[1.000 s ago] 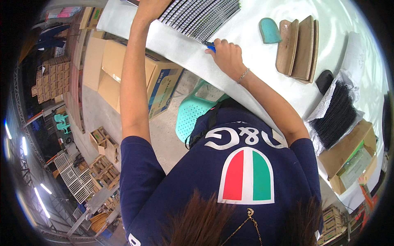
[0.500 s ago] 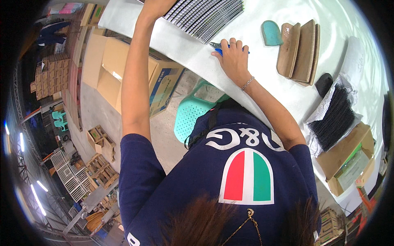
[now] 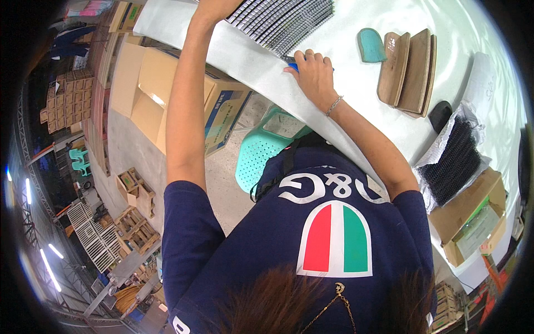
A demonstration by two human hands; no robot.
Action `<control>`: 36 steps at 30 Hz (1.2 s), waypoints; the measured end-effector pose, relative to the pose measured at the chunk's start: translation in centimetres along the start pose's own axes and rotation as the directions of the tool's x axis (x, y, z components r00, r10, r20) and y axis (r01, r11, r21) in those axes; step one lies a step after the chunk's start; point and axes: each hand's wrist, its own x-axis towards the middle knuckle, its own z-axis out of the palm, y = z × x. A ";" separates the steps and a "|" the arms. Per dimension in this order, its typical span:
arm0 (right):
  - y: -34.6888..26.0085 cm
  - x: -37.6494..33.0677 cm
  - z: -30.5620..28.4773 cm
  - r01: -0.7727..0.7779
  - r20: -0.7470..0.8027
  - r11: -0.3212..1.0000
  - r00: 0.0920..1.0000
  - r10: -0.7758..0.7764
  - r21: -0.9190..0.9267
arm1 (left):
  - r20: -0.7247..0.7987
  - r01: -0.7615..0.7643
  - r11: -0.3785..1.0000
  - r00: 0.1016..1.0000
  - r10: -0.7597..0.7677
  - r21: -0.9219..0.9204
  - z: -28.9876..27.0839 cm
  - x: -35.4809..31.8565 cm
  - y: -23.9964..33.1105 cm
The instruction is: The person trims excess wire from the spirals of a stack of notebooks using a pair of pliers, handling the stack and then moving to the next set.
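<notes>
On the white-covered table (image 3: 347, 106), a sheet of dark, ribbed strips in curved rows (image 3: 286, 22) lies at the top edge. My right hand (image 3: 314, 75) is closed round the blue-handled pliers (image 3: 293, 66), whose dark jaws touch or nearly touch the near corner of the strips. The hand covers most of the handles. At the strips' left end is my left hand (image 3: 218, 10); its fingers run out of the picture, so what they hold is hidden.
Right of my right hand lie a teal rounded pad (image 3: 371, 45) and brown curved boards (image 3: 408, 72). Farther right are a dark oval piece (image 3: 440, 116), wrapped black mesh (image 3: 449, 161) and an open carton (image 3: 473, 214). Beside the table stand a large cardboard box (image 3: 214, 106) and a green stool (image 3: 261, 153).
My right hand has shifted slightly left and up with the pliers, and its fingers cover more of the blue handles. My left hand shows little change.
</notes>
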 end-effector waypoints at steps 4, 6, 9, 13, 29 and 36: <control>-0.3 1.2 -0.1 -0.109 0.252 0.980 0.965 0.064 0.169 | 0.004 -0.009 1.000 1.000 0.009 -0.016 0.2 0.2 -0.4; 1.1 5.0 -3.3 -0.436 0.768 0.782 0.635 -0.085 0.446 | -0.009 -0.025 1.000 1.000 0.025 0.013 0.1 -0.2 -1.0; 3.1 6.4 -3.8 -0.669 0.861 0.563 0.477 -0.174 0.485 | -0.006 -0.034 0.999 0.999 0.034 0.014 0.1 0.2 -0.6; -0.3 1.4 -1.2 -0.099 0.344 0.990 0.937 0.060 0.096 | -0.019 -0.017 1.000 1.000 0.018 0.018 0.0 0.0 -0.1; -0.8 -0.2 0.2 -0.003 0.092 0.978 0.996 0.022 -0.207 | -0.028 -0.046 0.999 0.999 0.046 -0.008 0.3 0.1 -0.4; -2.0 1.2 0.4 -0.060 0.260 0.983 0.960 0.106 -0.176 | -0.022 -0.030 0.999 0.999 0.031 0.035 0.6 0.0 -0.5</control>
